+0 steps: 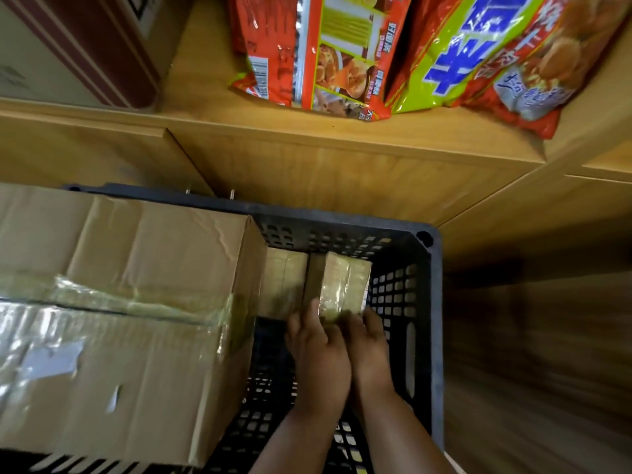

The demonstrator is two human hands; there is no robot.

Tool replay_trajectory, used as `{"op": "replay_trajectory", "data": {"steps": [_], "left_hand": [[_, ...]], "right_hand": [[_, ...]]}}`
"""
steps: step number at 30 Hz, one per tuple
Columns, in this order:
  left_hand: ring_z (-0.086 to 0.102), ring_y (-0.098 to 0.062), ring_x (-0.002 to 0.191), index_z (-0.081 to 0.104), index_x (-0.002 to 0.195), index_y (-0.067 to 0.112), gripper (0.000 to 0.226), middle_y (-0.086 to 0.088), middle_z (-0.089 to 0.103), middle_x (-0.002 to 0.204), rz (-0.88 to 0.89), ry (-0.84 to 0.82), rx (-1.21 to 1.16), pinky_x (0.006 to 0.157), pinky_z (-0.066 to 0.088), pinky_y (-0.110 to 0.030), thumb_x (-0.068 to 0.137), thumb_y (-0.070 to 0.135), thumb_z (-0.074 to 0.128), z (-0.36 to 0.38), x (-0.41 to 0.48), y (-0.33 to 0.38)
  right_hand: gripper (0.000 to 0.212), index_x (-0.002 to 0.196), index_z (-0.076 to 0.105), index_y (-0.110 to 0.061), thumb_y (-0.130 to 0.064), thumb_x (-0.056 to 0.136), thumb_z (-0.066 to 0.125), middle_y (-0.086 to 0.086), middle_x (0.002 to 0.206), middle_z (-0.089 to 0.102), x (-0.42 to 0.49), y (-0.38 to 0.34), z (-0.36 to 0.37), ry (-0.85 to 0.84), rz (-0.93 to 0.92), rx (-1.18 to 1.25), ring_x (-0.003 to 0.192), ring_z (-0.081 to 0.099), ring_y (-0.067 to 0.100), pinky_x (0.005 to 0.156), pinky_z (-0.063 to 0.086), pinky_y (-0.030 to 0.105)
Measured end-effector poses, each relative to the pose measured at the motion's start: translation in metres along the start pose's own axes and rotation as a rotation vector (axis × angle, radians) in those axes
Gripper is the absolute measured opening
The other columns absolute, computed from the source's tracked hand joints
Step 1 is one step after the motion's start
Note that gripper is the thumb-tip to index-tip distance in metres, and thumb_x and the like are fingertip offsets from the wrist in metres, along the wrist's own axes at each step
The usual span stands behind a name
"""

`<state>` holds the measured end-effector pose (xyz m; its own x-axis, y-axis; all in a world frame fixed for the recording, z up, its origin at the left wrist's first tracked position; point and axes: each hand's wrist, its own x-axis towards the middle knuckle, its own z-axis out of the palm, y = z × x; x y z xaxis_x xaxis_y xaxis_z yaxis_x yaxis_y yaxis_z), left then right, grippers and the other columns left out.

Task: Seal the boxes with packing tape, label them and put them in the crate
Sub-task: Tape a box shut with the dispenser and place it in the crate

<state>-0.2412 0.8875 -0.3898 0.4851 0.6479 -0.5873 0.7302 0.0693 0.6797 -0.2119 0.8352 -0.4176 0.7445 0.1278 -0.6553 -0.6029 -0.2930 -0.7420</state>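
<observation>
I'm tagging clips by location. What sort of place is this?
Probably a home or small shop's packing corner: snack bags lie on a wooden cabinet, and below it a black plastic crate holds a large taped cardboard box and the small taped box that the left hand and right hand hold.

Wooden shelf [205,80] is seen up top, nothing fancy. An orange snack bag [307,53] is laid on it at 12 o'clock, a green snack bag [496,53] at 1, and a maroon-striped carton [78,39] at 10. Lower down, a black crate [436,319] is set on wood-look floor [530,371]. Carried inside: a big taped box [119,302] at 9 o'clock, with a small taped box [345,285] and a second small box [284,285] side by side near centre.
</observation>
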Motion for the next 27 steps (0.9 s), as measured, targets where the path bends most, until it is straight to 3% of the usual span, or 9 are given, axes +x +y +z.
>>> {"op": "replay_trajectory", "data": {"steps": [3, 5, 7, 11, 15, 17, 19, 23, 27], "left_hand": [[0.024, -0.012, 0.129, 0.036, 0.141, 0.022, 0.045, 0.009, 0.024, 0.132, -0.004, 0.027, -0.011, 0.108, 0.025, -0.027, 0.097, 0.016, 0.040, -0.017, -0.020, 0.005], [0.022, -0.012, 0.130, 0.032, 0.143, 0.023, 0.046, 0.008, 0.023, 0.138, -0.023, 0.056, -0.031, 0.111, 0.026, -0.031, 0.098, 0.022, 0.039, -0.027, -0.023, 0.007], [0.020, -0.011, 0.133, 0.029, 0.145, 0.023, 0.048, 0.007, 0.021, 0.143, -0.034, 0.062, -0.073, 0.111, 0.023, -0.029, 0.098, 0.025, 0.038, -0.035, -0.022, 0.013], [0.001, -0.001, 0.141, 0.010, 0.151, 0.026, 0.053, 0.012, 0.003, 0.157, -0.063, -0.005, -0.090, 0.104, 0.002, -0.015, 0.101, 0.035, 0.028, -0.044, -0.019, 0.020], [-0.007, 0.001, 0.142, 0.004, 0.149, 0.034, 0.053, 0.016, -0.006, 0.157, -0.068, -0.078, -0.064, 0.111, -0.002, -0.021, 0.100, 0.042, 0.021, -0.051, -0.030, 0.020], [-0.003, -0.002, 0.143, 0.005, 0.149, 0.038, 0.054, 0.017, -0.003, 0.157, -0.063, -0.124, -0.059, 0.117, 0.002, -0.029, 0.099, 0.044, 0.024, -0.056, -0.040, 0.024], [0.004, -0.002, 0.143, 0.007, 0.148, 0.038, 0.054, 0.017, 0.004, 0.157, -0.002, -0.146, -0.063, 0.119, 0.009, -0.032, 0.100, 0.039, 0.031, -0.062, -0.052, 0.032], [0.018, 0.010, 0.126, 0.017, 0.149, 0.033, 0.057, 0.016, 0.022, 0.152, 0.125, -0.159, -0.057, 0.106, 0.017, -0.014, 0.099, 0.022, 0.042, -0.083, -0.076, 0.058], [0.022, 0.012, 0.123, 0.027, 0.147, 0.027, 0.054, 0.013, 0.029, 0.150, 0.304, -0.124, 0.006, 0.102, 0.018, -0.009, 0.097, 0.014, 0.043, -0.121, -0.094, 0.085]], "right_hand": [[0.014, 0.106, 0.053, -0.012, -0.014, 0.100, 0.040, 0.005, 0.098, 0.063, -0.016, -0.008, 0.004, -0.050, -0.037, 0.016, 0.088, 0.062, 0.019, 0.072, 0.052, 0.021], [0.020, 0.103, 0.056, -0.014, -0.009, 0.100, 0.037, 0.010, 0.099, 0.066, -0.019, -0.011, 0.013, -0.116, -0.001, 0.048, 0.091, 0.064, 0.023, 0.075, 0.054, 0.024], [0.019, 0.104, 0.056, -0.015, -0.009, 0.100, 0.038, 0.007, 0.099, 0.066, -0.020, -0.018, 0.021, -0.182, -0.006, 0.055, 0.086, 0.064, 0.017, 0.072, 0.054, 0.020], [0.025, 0.120, 0.054, -0.010, -0.013, 0.101, 0.038, 0.007, 0.111, 0.065, -0.011, -0.016, 0.031, -0.291, 0.055, 0.078, 0.094, 0.065, 0.011, 0.072, 0.053, 0.014], [0.026, 0.120, 0.051, -0.008, -0.005, 0.101, 0.033, 0.005, 0.105, 0.065, -0.016, -0.014, 0.031, -0.394, 0.127, 0.220, 0.083, 0.067, 0.005, 0.065, 0.050, 0.013], [0.028, 0.124, 0.048, -0.005, -0.002, 0.100, 0.034, 0.007, 0.106, 0.063, -0.023, -0.015, 0.029, -0.377, 0.137, 0.266, 0.085, 0.066, 0.006, 0.070, 0.051, 0.015], [0.032, 0.128, 0.045, 0.002, -0.007, 0.099, 0.036, 0.019, 0.115, 0.059, -0.031, -0.016, 0.028, -0.341, 0.159, 0.291, 0.097, 0.064, 0.020, 0.079, 0.052, 0.024], [0.026, 0.108, 0.048, 0.002, -0.018, 0.093, 0.044, 0.016, 0.090, 0.051, -0.065, -0.038, 0.020, -0.351, 0.156, 0.365, 0.075, 0.057, 0.018, 0.069, 0.050, 0.022], [0.026, 0.107, 0.062, -0.001, -0.020, 0.097, 0.048, 0.013, 0.101, 0.068, -0.111, -0.063, 0.015, -0.298, 0.105, 0.258, 0.095, 0.065, 0.021, 0.081, 0.051, 0.026]]}}
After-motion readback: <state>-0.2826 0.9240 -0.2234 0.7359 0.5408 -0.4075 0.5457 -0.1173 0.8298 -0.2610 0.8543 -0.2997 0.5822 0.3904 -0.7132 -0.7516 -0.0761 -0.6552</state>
